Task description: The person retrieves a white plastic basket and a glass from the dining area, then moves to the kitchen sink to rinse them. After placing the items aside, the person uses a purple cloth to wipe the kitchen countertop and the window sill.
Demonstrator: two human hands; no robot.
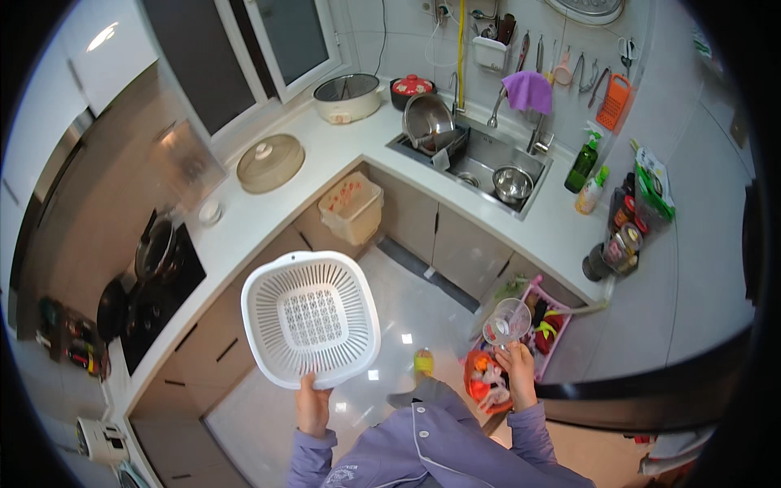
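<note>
My left hand (pixel 313 407) grips the near rim of a white plastic colander basket (pixel 312 314), which is held out over the floor. Nothing lies inside the basket, and its slotted walls and patterned base face me. In my right hand (pixel 520 372) is a clear transparent cup or bowl (pixel 507 321), held by its lower side. Some red marking shows on or through it. Behind and below it stands a pink rack (pixel 567 314) with vegetables and bags, partly hidden by my hand and the clear vessel.
A stainless steel sink (pixel 488 160) holds metal bowls (pixel 512 183). A lined waste bin (pixel 352 210) hangs at the counter's inner corner. To the left is a black cooktop (pixel 165 299) with pans. Bottles (pixel 584 161) and jars (pixel 623 247) stand on the right counter. An orange basket (pixel 488 381) sits low beside my right hand.
</note>
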